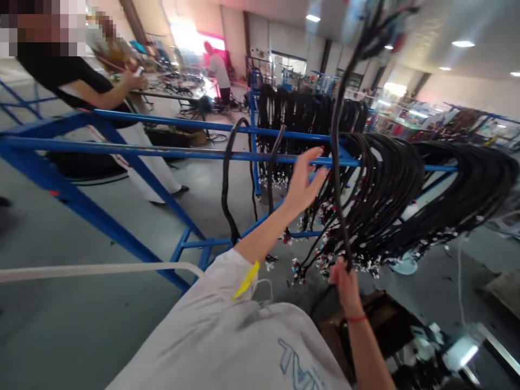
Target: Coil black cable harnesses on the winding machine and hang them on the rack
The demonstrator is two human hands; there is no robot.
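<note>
Right hand [345,281], nearest, is clamped round a black cable harness [337,162] running up overhead. Left hand [303,181] reaches fingers-spread toward the blue rack rail [162,153]. Looks mid-hanging; draping it over needs a clear gap.

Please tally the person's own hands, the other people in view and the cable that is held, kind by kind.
Own hands: 2, left hand open by the blue rack rail, right hand gripping the black cable.
Other people: 3.
Held cables: 1.
Total: 6.
</note>
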